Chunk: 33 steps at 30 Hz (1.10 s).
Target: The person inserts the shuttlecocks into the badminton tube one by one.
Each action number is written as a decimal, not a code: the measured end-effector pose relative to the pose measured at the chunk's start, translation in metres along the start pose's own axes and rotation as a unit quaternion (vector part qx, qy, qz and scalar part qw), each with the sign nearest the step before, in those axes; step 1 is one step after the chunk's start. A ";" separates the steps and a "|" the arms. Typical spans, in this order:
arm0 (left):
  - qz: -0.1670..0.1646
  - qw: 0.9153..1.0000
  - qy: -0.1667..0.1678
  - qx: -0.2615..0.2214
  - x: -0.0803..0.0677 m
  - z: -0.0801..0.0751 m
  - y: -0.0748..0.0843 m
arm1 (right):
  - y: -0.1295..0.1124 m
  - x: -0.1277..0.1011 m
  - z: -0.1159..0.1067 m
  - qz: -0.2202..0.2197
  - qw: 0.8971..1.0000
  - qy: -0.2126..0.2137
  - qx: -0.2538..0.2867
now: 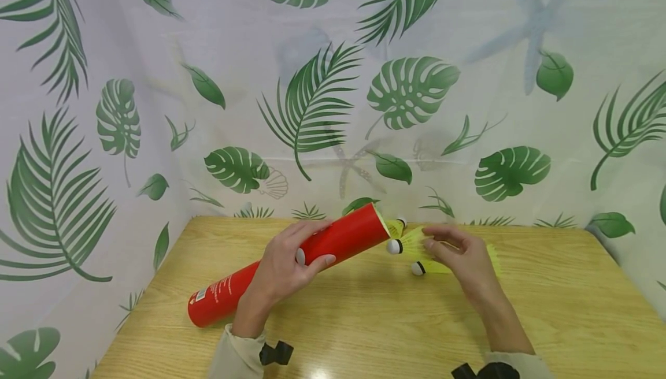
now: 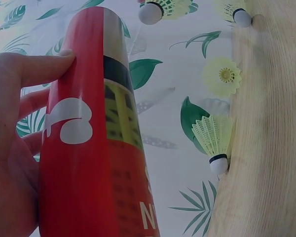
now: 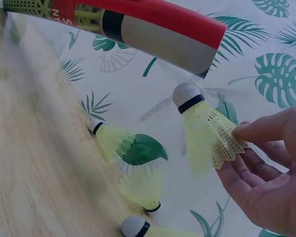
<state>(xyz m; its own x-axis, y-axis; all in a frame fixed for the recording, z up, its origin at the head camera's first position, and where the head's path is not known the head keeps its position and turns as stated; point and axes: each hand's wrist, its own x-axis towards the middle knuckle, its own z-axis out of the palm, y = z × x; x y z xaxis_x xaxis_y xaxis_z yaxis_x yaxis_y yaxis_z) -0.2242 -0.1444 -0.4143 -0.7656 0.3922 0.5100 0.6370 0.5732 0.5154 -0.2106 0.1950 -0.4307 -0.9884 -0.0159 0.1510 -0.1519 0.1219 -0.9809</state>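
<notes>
My left hand (image 1: 283, 269) curls around the red tube (image 1: 291, 263) near its middle, thumb on one side and fingers on the other, holding it tilted with the lower end on the wooden table (image 1: 546, 309) and the open mouth raised toward my right. My right hand (image 1: 463, 255) pinches a yellow shuttlecock (image 3: 207, 131) by the edge of its skirt between thumb and fingertips, its white cork pointing at the tube's mouth, just short of it. More yellow shuttlecocks (image 3: 113, 140) lie on the table beneath.
</notes>
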 end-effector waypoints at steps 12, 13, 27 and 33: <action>0.004 1.000 -0.001 -0.002 0.000 0.001 0.000 | -0.013 -0.002 0.001 -0.027 0.998 0.058 0.006; 0.004 1.000 0.000 -0.001 0.000 0.001 0.001 | -0.013 -0.002 0.001 -0.027 0.997 0.067 0.007; 0.006 1.000 0.013 0.019 0.002 0.003 0.009 | -0.030 -0.006 0.008 -0.074 0.980 0.167 0.073; 0.012 1.000 0.015 0.024 0.002 0.005 0.012 | -0.035 -0.006 0.014 -0.101 0.970 0.195 0.105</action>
<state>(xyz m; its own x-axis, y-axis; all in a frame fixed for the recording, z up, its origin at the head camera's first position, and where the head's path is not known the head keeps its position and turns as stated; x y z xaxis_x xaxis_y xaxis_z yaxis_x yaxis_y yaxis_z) -0.2187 -0.1331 -0.4109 -0.7470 0.3850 0.5421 0.6491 0.5988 0.4692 -0.1998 0.1768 -0.3994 -0.8682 0.3632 0.3380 -0.3803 -0.0497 -0.9235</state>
